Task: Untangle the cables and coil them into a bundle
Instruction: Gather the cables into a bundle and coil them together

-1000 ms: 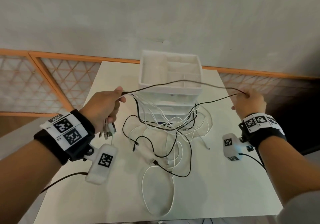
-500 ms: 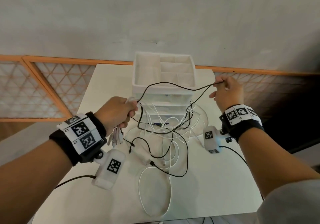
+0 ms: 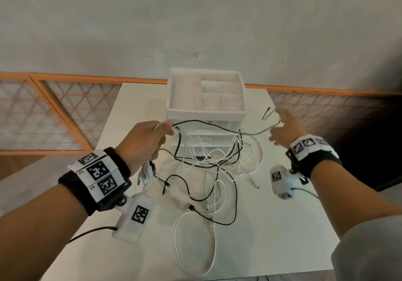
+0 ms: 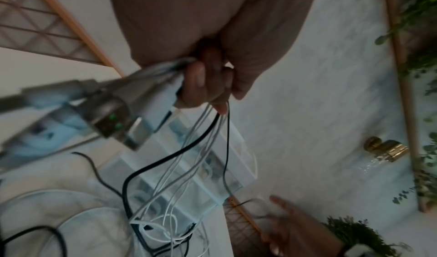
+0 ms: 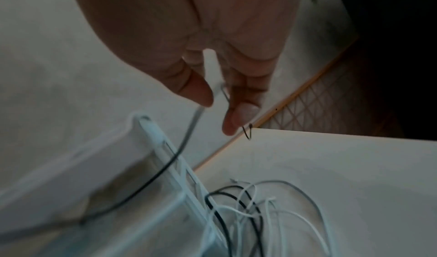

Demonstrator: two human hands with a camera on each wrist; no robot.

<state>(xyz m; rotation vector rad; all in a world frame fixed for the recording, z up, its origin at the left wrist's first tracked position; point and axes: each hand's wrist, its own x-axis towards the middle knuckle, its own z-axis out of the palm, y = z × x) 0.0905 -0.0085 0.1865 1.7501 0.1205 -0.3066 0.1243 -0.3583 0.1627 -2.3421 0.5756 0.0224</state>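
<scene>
A tangle of black and white cables lies on the white table in front of a drawer organiser. My left hand is raised over it and grips a bunch of cable ends, whose plugs hang below the fist. From that fist a thin black cable stretches right to my right hand. That hand's fingers are spread and blurred. The cable passes loosely between its thumb and forefinger, and its looped end sticks out beyond them.
The white drawer organiser, with an open compartment tray on top, stands at the table's back middle. A large white cable loop lies near the front edge. An orange-framed lattice screen runs behind the table below a grey wall.
My right hand has loosened its pinch on the thin black cable and spread its fingers. My left hand has edged right, toward the organiser, still holding the bunch.
</scene>
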